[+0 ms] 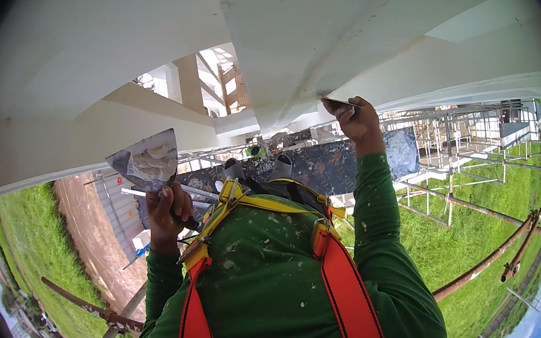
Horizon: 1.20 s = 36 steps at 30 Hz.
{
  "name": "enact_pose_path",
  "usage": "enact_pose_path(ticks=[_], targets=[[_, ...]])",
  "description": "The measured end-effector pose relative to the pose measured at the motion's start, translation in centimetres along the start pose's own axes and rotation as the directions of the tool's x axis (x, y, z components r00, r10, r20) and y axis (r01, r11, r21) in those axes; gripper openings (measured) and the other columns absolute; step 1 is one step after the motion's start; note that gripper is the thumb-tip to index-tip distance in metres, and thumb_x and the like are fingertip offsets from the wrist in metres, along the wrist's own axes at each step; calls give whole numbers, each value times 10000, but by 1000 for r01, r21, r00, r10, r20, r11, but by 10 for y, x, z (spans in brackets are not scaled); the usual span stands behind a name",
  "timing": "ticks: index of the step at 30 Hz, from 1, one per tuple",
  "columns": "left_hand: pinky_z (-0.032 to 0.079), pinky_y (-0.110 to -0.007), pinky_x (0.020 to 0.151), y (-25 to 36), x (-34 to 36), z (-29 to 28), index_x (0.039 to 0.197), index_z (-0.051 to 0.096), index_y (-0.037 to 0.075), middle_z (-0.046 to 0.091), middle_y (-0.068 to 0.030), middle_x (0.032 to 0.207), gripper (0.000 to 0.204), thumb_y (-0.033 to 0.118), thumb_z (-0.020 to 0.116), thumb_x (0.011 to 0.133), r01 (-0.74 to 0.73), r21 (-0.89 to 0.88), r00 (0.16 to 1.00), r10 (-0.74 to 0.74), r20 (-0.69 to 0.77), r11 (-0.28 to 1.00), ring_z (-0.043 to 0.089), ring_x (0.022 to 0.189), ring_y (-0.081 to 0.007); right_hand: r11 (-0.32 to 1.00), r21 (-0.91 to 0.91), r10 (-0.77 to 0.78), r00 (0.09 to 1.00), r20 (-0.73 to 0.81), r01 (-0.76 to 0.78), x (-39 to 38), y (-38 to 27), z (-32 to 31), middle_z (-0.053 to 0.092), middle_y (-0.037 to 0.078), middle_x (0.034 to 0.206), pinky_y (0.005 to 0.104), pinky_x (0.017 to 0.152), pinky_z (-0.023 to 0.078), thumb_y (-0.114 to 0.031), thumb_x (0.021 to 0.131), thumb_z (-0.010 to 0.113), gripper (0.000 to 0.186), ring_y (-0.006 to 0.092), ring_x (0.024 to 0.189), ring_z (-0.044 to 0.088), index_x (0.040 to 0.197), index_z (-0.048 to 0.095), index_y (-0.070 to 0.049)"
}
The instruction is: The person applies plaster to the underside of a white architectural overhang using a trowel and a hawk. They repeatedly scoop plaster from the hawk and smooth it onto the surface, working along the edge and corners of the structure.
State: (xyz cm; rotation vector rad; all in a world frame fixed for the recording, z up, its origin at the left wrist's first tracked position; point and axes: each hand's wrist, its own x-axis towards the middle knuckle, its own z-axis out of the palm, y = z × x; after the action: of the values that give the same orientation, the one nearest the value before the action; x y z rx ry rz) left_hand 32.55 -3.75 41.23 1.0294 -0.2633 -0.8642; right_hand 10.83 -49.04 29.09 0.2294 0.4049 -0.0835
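Note:
My left hand grips the handle of a wide flat trowel, its blade pointing up and bearing a smear of white putty. Raised higher, my right hand is closed on a putty knife. That knife's blade lies at the surface of the pale wall, close to a long vertical groove. My fingers partly cover its handle. White specks dot my green sleeves.
I stand on a dark, splattered scaffold platform. Metal scaffold frames and rusty poles are at the right; another pole crosses at lower left. A red and yellow harness crosses my torso. Grass and bare soil lie far below.

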Motion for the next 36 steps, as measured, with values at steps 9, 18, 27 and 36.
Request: enact_pose_path(ticks=[9, 18, 27, 36], targets=[[419, -284, 484, -4, -1, 6, 1274, 493, -13, 384, 3, 598, 328, 217, 487, 1041, -16, -22, 998, 14, -64, 1000, 403, 461, -118, 781, -412, -623, 628, -466, 470, 8, 108, -48, 658, 51, 908, 357, 615, 471, -159, 878, 517, 176, 204, 764, 597, 1037, 570, -104], [425, -291, 481, -7, 0, -1, 1247, 510, -14, 388, 0, 597, 311, 219, 490, 1041, -16, -42, 999, 14, -49, 999, 412, 456, -124, 772, -395, -626, 705, -333, 498, 46, 100, -23, 616, 98, 1168, 483, 926, 445, -175, 869, 485, 351, 274, 1086, 593, 1203, 542, -85], [423, -296, 489, -13, 1, -13, 1149, 540, 51, 393, 3, 599, 202, 213, 487, 1041, -38, -16, 999, 38, 2, 999, 418, 461, -126, 762, -411, -632, 714, -301, 501, 28, 115, 45, 592, 135, 1234, 525, 1014, 368, -208, 888, 451, 379, 315, 1156, 575, 1226, 534, -55], [410, -287, 491, -13, 2, -11, 1178, 541, 60, 388, 4, 602, 213, 212, 499, 1035, -10, -82, 1000, 8, -27, 997, 414, 472, -125, 700, -472, -661, 736, -145, 536, -20, 143, 121, 610, 141, 1214, 493, 1038, 353, -247, 889, 506, 407, 304, 1154, 578, 1234, 540, -35]])
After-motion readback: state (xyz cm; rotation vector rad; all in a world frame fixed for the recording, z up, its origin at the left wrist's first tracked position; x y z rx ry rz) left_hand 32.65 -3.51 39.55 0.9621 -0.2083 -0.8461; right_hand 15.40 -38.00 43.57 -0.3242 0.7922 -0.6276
